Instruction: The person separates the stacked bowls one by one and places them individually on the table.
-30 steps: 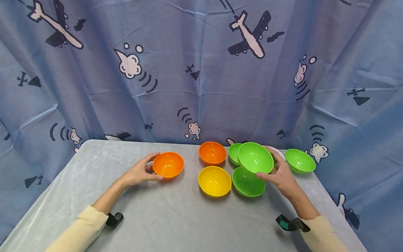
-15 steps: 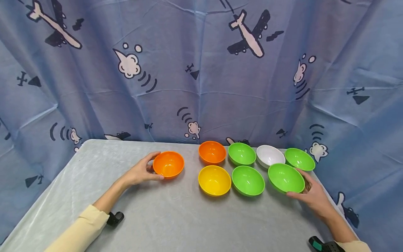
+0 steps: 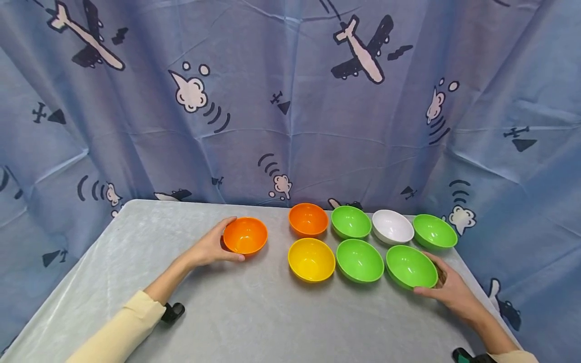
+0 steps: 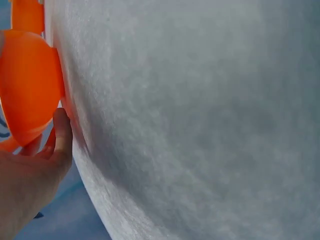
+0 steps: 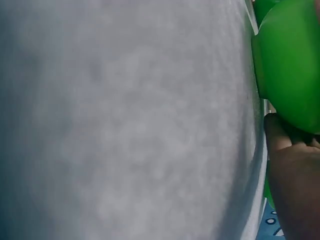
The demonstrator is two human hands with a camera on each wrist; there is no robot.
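Observation:
My left hand (image 3: 211, 247) holds an orange bowl (image 3: 245, 236) from its left side, with the thumb at the near rim and fingers behind. In the left wrist view, that bowl (image 4: 30, 85) stands upright with its base at the cloth. On the right, my right hand (image 3: 454, 290) grips a green bowl (image 3: 410, 266) at its right side, thumb along the near rim. Its base meets the cloth in the right wrist view, where the green bowl (image 5: 295, 65) fills the right edge. Directly left of it stands another green bowl (image 3: 360, 260), followed by a yellow bowl (image 3: 311, 260).
Along the back row stand a second orange bowl (image 3: 308, 220), a green bowl (image 3: 351, 222), a white bowl (image 3: 393, 227) and a further green bowl (image 3: 434, 232) near the right edge. A grey-white cloth covers the table (image 3: 254, 322). Behind hangs a blue curtain (image 3: 290, 101).
My right hand has carried the green bowl rightward from above the other bowls and lowered it to the right end of the front row. My left hand stays at the orange bowl.

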